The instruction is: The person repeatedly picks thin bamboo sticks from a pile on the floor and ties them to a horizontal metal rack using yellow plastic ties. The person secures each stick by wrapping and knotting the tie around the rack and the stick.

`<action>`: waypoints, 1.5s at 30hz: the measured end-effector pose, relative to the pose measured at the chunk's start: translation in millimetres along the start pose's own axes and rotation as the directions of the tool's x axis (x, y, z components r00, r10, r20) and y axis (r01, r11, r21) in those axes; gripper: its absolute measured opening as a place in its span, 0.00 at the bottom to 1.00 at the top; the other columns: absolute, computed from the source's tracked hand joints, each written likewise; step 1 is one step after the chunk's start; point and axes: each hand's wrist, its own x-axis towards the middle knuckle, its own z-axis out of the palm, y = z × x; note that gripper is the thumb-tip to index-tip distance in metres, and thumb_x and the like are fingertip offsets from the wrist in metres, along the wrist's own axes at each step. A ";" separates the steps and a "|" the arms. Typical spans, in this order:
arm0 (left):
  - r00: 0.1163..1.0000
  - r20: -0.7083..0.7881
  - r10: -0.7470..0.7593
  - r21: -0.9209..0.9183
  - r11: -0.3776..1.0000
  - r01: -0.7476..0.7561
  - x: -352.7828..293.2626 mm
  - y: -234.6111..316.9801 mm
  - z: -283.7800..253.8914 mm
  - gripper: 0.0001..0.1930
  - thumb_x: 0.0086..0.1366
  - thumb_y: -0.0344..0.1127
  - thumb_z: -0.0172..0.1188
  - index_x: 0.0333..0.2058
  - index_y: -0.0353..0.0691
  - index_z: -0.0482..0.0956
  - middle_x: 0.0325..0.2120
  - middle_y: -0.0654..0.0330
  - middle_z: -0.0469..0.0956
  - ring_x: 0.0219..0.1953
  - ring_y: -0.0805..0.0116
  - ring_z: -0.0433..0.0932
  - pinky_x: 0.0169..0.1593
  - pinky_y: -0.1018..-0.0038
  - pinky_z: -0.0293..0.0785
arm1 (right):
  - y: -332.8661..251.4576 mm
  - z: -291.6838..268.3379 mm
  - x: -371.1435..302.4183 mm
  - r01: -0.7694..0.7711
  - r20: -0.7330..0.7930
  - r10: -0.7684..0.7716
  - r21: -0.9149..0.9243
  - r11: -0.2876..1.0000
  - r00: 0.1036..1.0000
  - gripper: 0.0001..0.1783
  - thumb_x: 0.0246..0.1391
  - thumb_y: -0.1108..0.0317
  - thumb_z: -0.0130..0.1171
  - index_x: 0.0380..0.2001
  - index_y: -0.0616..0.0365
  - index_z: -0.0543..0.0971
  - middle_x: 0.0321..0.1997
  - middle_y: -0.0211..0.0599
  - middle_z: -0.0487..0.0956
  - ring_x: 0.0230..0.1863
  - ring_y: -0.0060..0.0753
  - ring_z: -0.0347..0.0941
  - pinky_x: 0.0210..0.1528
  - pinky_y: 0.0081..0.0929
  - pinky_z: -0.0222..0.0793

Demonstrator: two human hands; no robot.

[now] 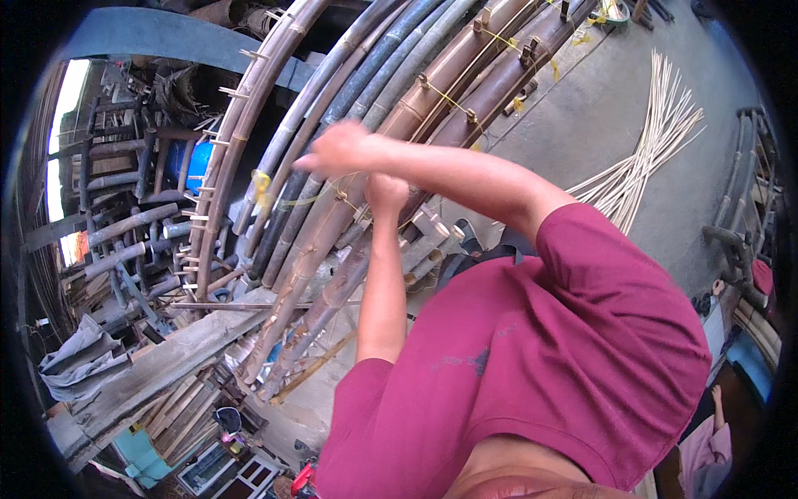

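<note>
Through the head camera, I see both hands near the centre of the frame, over a row of long bamboo poles. The right hand (337, 148) is left of centre, above the dark bamboo poles (353, 83); motion blur smears it, so I cannot tell whether it grips anything. The left hand (387, 193) is just below and right of it, closed in a fist beside the thick brown bamboo poles (407, 112); I cannot make out what, if anything, is inside.

A yellow strip (261, 190) hangs bunched left of the hands, one length running toward them. The brown poles slant from the top of the frame toward the lower left, with short pegs and yellow ties on their upper stretch. At upper left I see curved poles (235, 141) studded with pale pegs. Thin pale sticks (640, 162) lie crossed on the grey floor (573, 125) at upper right.
</note>
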 end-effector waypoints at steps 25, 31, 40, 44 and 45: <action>0.987 -0.158 0.002 0.170 0.985 0.025 135.2 -41.6 -10.2 0.15 0.66 0.39 0.50 0.41 0.38 0.82 0.33 0.45 0.82 0.38 0.47 0.82 0.46 0.59 0.75 | 108.4 128.0 -176.7 0.221 -0.110 -0.214 0.064 0.973 0.971 0.20 0.55 0.57 0.52 0.16 0.60 0.78 0.18 0.53 0.76 0.24 0.59 0.74 0.31 0.50 0.72; 0.982 -0.187 -0.023 0.133 0.990 0.048 39.9 -42.1 -111.2 0.17 0.68 0.41 0.49 0.48 0.37 0.78 0.40 0.43 0.81 0.45 0.44 0.79 0.50 0.56 0.74 | 74.5 146.1 -176.0 0.013 -0.240 -0.027 -0.059 0.998 0.970 0.12 0.48 0.64 0.57 0.35 0.58 0.78 0.36 0.47 0.79 0.44 0.50 0.76 0.45 0.46 0.71; 0.998 -0.065 0.025 0.000 1.000 -0.025 -94.6 -58.6 -77.3 0.11 0.64 0.34 0.55 0.41 0.35 0.75 0.36 0.42 0.80 0.40 0.39 0.78 0.43 0.50 0.72 | -25.1 177.1 -136.4 0.154 0.293 0.684 0.845 -0.513 0.668 0.12 0.63 0.60 0.49 0.36 0.50 0.80 0.37 0.28 0.78 0.42 0.22 0.72 0.45 0.24 0.66; 0.995 -0.100 0.020 -0.051 0.998 -0.025 -92.0 -57.4 -70.8 0.11 0.66 0.40 0.56 0.42 0.39 0.76 0.35 0.48 0.81 0.40 0.52 0.79 0.44 0.60 0.73 | -109.1 164.6 -82.8 0.422 -0.676 0.388 0.712 0.561 0.626 0.14 0.62 0.62 0.45 0.29 0.58 0.76 0.29 0.38 0.76 0.32 0.37 0.72 0.41 0.33 0.69; 0.989 -0.033 -0.145 0.126 0.981 0.149 -94.4 -23.7 -85.3 0.12 0.67 0.43 0.55 0.40 0.40 0.76 0.37 0.51 0.80 0.40 0.56 0.78 0.45 0.61 0.71 | -124.9 161.4 -65.4 0.388 -0.595 0.312 0.758 0.525 0.740 0.16 0.61 0.60 0.46 0.28 0.60 0.75 0.26 0.41 0.75 0.31 0.42 0.72 0.41 0.36 0.70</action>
